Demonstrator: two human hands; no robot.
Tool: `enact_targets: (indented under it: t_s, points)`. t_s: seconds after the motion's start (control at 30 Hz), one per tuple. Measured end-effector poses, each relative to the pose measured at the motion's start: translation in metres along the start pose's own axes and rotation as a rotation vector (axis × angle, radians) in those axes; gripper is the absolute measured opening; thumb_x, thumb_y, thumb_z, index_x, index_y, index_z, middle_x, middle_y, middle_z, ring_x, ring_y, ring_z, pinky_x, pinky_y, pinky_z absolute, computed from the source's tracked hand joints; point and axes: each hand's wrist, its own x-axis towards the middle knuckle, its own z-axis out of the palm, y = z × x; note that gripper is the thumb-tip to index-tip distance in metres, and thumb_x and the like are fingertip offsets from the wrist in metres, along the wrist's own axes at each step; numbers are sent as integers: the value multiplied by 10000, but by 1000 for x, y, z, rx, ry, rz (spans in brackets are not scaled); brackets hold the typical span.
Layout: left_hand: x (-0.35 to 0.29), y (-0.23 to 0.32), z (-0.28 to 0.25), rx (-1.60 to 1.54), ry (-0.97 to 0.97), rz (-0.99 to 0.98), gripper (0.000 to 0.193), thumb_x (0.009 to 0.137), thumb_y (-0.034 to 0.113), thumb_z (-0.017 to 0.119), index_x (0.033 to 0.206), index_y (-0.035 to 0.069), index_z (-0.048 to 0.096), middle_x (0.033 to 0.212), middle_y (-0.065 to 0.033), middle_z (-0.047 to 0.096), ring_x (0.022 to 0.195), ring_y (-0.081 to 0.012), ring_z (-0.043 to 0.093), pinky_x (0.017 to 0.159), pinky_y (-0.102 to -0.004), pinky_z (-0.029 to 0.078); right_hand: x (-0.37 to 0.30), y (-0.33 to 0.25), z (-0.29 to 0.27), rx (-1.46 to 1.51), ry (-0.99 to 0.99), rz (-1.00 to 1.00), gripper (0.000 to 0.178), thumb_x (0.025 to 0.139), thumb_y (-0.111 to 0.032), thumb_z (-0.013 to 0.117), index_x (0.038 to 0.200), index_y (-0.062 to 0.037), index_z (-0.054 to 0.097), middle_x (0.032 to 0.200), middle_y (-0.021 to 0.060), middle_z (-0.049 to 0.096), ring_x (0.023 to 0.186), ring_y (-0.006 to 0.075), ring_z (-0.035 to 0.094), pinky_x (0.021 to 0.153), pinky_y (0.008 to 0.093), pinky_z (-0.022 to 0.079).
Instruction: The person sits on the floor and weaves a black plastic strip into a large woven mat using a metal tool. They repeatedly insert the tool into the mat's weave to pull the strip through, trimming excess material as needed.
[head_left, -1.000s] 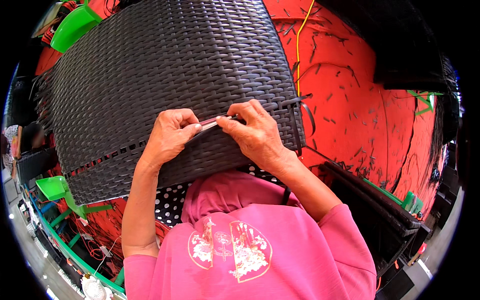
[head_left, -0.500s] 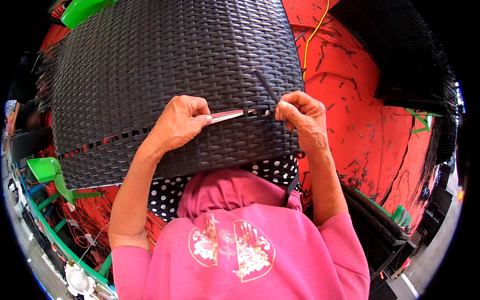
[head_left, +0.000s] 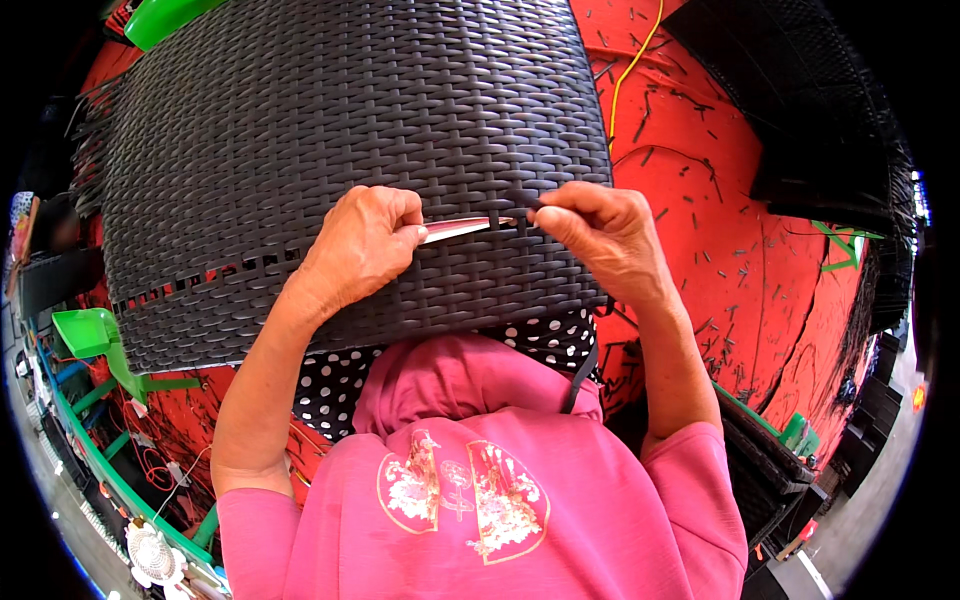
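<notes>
A black woven panel (head_left: pixel 350 130) of flat wicker strands lies in front of me, over my lap. My left hand (head_left: pixel 362 243) is closed on a flat, pointed, shiny strip-like tool (head_left: pixel 455 230), pale with a red sheen. Its narrow tip passes under a strand in the open row of the weave, and its other end is hidden in my fist. My right hand (head_left: pixel 605 235) pinches at the right end of that row, thumb and forefinger together on a dark strand (head_left: pixel 531 205) that is mostly hidden. Further left, red shows through the gaps of the same row.
Red sheeting (head_left: pixel 720 280) strewn with black offcuts covers the floor at right, crossed by a yellow cable (head_left: pixel 630 75). Another dark woven piece (head_left: pixel 780 110) stands far right. Green plastic pieces (head_left: pixel 85 333) are at left. Loose strands (head_left: pixel 92 150) stick out from the panel's left edge.
My right hand has shifted slightly left, its fingertips lower against the weave. The loose black strand that stood up from its fingers no longer shows upright. My left hand and the tool stay nearly put.
</notes>
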Motion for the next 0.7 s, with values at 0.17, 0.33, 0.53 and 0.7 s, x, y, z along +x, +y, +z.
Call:
enact_targets:
  t_s: [0.17, 0.33, 0.53, 0.7]
  points:
    - [-2, 0, 1, 15, 30, 40, 117, 792, 66, 613, 774, -48, 592, 581, -91, 496, 576, -123, 472, 571, -307, 415, 0, 7, -2, -338, -15, 21, 348, 856, -190, 642, 644, 70, 552, 490, 133, 369, 453, 135, 358, 465, 367, 350]
    - [-5, 12, -4, 182, 69, 64, 117, 787, 84, 600, 763, -28, 581, 623, -179, 535, 571, -262, 530, 611, -370, 439, 2, 12, 0, -432, -94, 67, 353, 839, -194, 619, 641, 85, 533, 518, 204, 393, 436, 247, 385, 493, 414, 369]
    - [-7, 19, -6, 226, 66, 31, 120, 790, 92, 601, 761, -23, 583, 648, -191, 564, 617, -325, 572, 630, -399, 452, 11, 19, 5, -475, -125, 88, 383, 845, -231, 586, 648, 94, 540, 550, 247, 432, 477, 353, 485, 546, 454, 401]
    - [-4, 15, -6, 193, 45, 13, 125, 780, 96, 601, 768, -28, 593, 635, -182, 556, 597, -286, 565, 629, -388, 451, 16, 24, 4, -439, -188, 144, 372, 850, -252, 587, 666, 71, 597, 539, 202, 506, 496, 304, 524, 554, 437, 419]
